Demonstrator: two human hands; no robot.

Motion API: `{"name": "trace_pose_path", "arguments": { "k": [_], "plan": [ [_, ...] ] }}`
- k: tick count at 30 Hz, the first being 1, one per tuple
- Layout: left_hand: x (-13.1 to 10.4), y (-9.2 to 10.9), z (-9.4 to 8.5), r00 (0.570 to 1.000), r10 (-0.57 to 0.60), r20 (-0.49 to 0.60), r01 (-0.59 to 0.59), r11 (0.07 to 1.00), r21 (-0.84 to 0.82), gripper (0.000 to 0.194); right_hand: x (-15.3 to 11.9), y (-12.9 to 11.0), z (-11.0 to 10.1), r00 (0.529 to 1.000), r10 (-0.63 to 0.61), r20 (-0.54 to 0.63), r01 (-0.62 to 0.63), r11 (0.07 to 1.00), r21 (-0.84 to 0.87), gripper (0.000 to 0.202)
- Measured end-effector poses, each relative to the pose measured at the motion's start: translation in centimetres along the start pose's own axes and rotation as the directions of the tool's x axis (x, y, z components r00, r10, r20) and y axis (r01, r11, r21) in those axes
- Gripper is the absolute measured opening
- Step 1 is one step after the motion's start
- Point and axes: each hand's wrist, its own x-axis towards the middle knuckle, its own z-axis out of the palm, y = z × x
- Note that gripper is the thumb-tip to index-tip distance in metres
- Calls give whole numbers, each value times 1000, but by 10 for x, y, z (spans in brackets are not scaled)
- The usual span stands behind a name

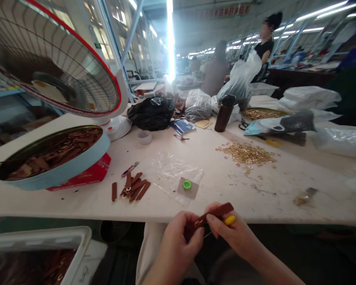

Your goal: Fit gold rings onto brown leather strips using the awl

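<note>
A brown leather strap (224,209) is held between my two hands, just off the table's front edge. My left hand (179,239) pinches its near end, where a small gold ring (198,223) shows. My right hand (233,231) grips the strap's middle and also a tool with a yellow handle (229,220); a thin shaft sticks out below, its tip hidden by my fingers. Beyond my hands lies a grey square pad (192,189) with a green cap (186,184) on it. To its left are several brown straps with gold rings (139,188).
A pile of gold rings (246,153) lies right of centre. At left stand a round tin (97,144) full of brown strips and a fan (114,85). Thread snips (130,169), a dark bottle (224,114) and a black bag (151,113) are further back. A white bin (84,237) stands below.
</note>
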Motion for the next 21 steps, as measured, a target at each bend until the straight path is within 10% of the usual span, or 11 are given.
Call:
{"name": "trace_pose_path", "arguments": {
  "k": [10, 16, 21],
  "plan": [
    [15, -16, -7, 986, -162, 42, 167, 925, -341, 6, 14, 2, 10, 995, 93, 46, -91, 995, -42, 31],
    [22, -28, -7, 881, -326, 342, 454, 384, -804, 13, 22, 3, 10, 995, 48, 86, -42, 996, -72, 45],
    [22, -29, -3, 832, -365, 417, 502, 177, -846, 16, 22, 8, 7, 995, 77, 59, -71, 992, -109, 45]
  ]
}}
